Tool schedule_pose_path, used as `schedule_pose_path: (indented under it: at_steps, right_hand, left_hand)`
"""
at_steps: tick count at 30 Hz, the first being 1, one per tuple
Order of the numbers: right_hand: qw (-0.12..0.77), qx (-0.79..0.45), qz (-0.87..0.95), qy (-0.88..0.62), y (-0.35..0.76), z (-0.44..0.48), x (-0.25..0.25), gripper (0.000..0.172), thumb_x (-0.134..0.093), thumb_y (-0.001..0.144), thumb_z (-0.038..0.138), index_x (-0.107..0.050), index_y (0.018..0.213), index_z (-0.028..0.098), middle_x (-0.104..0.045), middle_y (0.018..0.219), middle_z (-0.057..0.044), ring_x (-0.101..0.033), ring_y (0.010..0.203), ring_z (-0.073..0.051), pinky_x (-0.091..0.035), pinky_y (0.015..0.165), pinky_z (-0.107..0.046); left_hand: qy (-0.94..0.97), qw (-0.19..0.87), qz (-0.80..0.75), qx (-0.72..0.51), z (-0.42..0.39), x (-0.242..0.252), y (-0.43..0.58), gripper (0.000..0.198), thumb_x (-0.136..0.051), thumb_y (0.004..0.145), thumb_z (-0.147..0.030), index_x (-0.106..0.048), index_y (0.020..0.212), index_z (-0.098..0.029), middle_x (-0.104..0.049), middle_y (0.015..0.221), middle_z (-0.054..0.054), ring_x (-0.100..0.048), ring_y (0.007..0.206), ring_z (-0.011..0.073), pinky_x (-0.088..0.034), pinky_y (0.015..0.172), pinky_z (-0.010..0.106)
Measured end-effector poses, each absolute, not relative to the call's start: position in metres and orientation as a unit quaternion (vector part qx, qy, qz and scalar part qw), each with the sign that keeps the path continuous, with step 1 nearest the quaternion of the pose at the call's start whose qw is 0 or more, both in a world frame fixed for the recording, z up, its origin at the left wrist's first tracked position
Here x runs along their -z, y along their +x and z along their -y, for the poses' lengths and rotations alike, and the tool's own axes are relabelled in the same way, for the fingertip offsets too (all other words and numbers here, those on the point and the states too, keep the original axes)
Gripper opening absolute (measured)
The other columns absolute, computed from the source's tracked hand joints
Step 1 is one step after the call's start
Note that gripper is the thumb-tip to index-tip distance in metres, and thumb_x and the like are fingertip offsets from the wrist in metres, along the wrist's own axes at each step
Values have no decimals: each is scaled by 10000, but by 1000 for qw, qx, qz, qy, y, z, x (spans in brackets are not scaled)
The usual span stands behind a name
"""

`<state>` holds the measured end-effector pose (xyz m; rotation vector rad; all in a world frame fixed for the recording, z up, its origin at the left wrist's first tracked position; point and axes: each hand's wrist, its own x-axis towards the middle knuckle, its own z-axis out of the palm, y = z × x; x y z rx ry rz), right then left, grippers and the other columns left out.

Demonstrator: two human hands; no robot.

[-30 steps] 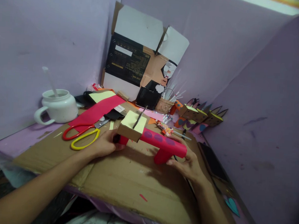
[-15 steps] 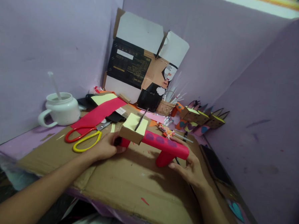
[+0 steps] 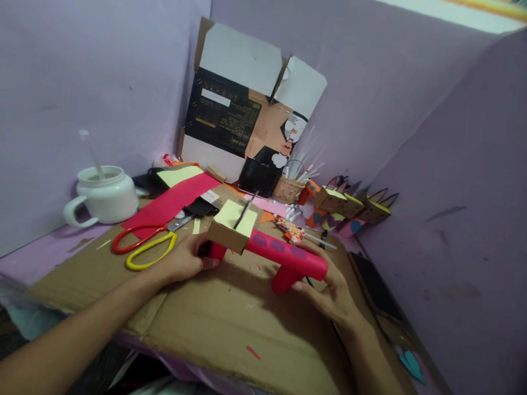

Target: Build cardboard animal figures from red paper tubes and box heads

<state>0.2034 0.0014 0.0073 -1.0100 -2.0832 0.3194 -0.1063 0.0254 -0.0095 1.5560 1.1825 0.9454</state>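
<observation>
A paper-craft animal figure stands in front of me, with a red paper tube body (image 3: 306, 261) marked by purple spots and red tube legs. Its cardboard box head (image 3: 230, 232) has a pale yellow top with a dark thin strip on it. My left hand (image 3: 189, 257) is closed around the front leg below the head, its fingertips partly hidden. At the rear end, my right hand (image 3: 329, 289) grips the body and back leg between thumb and fingers. Left of the figure lie scissors (image 3: 152, 247) with one red and one yellow handle loop.
A white mug (image 3: 107, 198) with a straw stands at the left. Red paper (image 3: 175, 202) lies behind the scissors. An opened printed box (image 3: 233, 107) leans on the wall. Similar animal figures (image 3: 355, 205) stand back right, near a phone (image 3: 376, 286). Cardboard (image 3: 221, 331) covers the table.
The whole view has shifted slightly, so everything appears a little further left. Both hands keep their hold on the figure, which has barely moved.
</observation>
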Motion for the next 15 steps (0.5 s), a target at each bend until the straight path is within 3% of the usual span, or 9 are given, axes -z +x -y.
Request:
schedule_pose_path:
  at_steps: [6,12,15]
  right_hand:
    - [408,-154,802,-408,201,-1,-3,366,-675,744,427,-648,1060,243,-536,1278,-106,-449,1230,-318,-370,1008,-477]
    - [475,-209,761,-389,193,1,-3,439,-651,722,531,-655,1045,232,-586,1206,-107,-489,1190,-315,-373,1000,-461]
    - [507,-229,740,-377,190,2,-5,397,-658,726,514,-670,1017,243,-602,1185,-94,-490,1191,-301,-350,1017,-447]
  left_hand:
    - [636,455,-491,-384,-23,4,-106,367,-643,592,-212,-640,954,-157,-717,944,62,-629,960,300,-483,868,411]
    - [654,413,-516,-368,-25,3,-108,438,-631,590,-266,-636,1018,-167,-710,1007,68,-622,980,312,-497,842,398]
    - [662,387,-532,-357,-28,8,-110,393,-634,593,-313,-658,968,-197,-720,953,47,-630,957,319,-512,803,380]
